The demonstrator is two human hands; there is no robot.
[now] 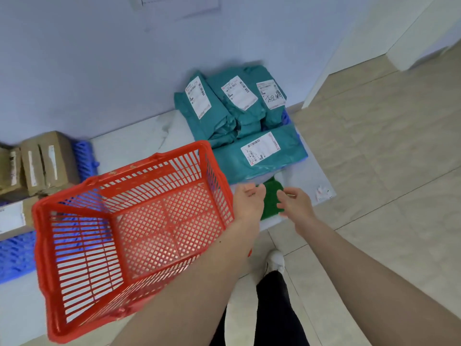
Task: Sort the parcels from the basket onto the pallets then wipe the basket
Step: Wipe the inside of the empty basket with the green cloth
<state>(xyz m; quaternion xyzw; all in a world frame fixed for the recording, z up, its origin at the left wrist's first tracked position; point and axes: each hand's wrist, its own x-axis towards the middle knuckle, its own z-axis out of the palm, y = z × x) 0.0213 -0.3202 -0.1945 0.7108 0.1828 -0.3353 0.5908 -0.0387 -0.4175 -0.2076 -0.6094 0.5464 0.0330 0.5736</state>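
An empty red plastic basket (104, 245) hangs tilted over my left forearm. Several teal mailer parcels (239, 116) with white labels lie stacked on a blue pallet (289, 121) by the wall. Brown cardboard boxes (47, 161) sit on another blue pallet (15, 255) at the left. A green cloth (270, 201) lies on the floor just in front of the teal parcels. My left hand (247, 203) and my right hand (295, 206) reach down on either side of the cloth, fingers loosely curled, holding nothing.
A blue-grey wall runs behind the pallets. A white doorframe or pillar (349, 53) stands at the right. Beige floor tiles spread to the right. My shoe (275, 260) and dark trouser leg show below. A small crumpled white scrap (323, 192) lies on the floor.
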